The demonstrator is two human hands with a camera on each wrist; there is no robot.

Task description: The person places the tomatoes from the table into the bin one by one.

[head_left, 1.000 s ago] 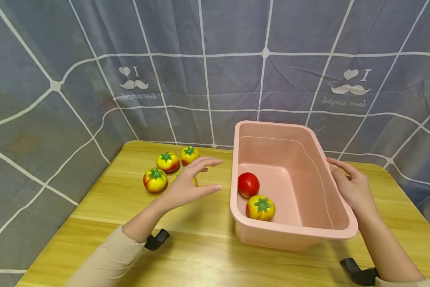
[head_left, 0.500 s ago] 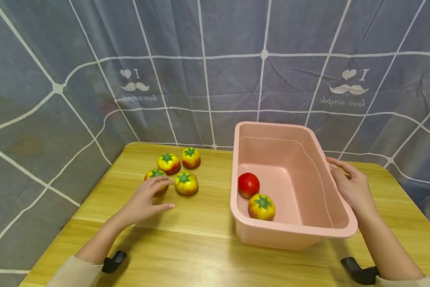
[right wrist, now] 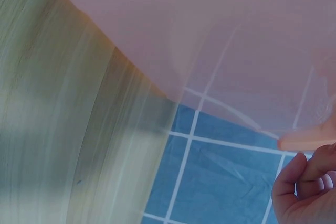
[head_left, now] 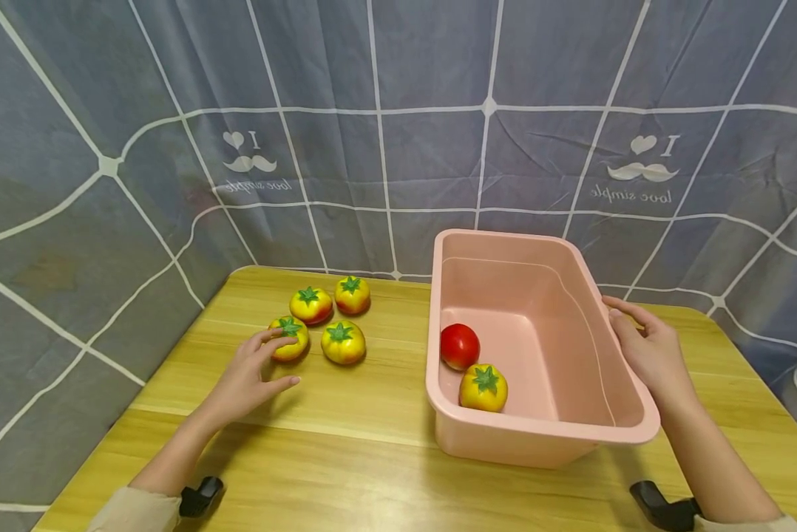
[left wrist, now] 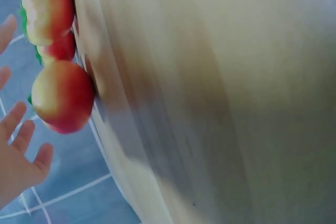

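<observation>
My left hand (head_left: 245,380) reaches to the leftmost yellow-red tomato (head_left: 293,347), fingertips overlapping it in the head view and thumb held apart. In the left wrist view the fingers (left wrist: 21,137) are spread beside several tomatoes, the nearest a yellow-red one (left wrist: 63,95). Three more yellow tomatoes with green star-shaped tops stand close by, the nearest being one tomato (head_left: 343,342) to the right. My right hand (head_left: 654,355) grips the right rim of a pink plastic bin (head_left: 545,428). Inside it lie a red tomato (head_left: 460,346) and a yellow tomato (head_left: 483,388).
Everything rests on a light wooden table (head_left: 345,458). A grey curtain with white lines (head_left: 432,162) hangs along the back and the left side. Black wrist mounts (head_left: 665,506) stick out below both forearms.
My left hand has moved left, from beside the bin across to the leftmost tomato, uncovering the tomato nearest the bin. The right hand stays on the bin's rim.
</observation>
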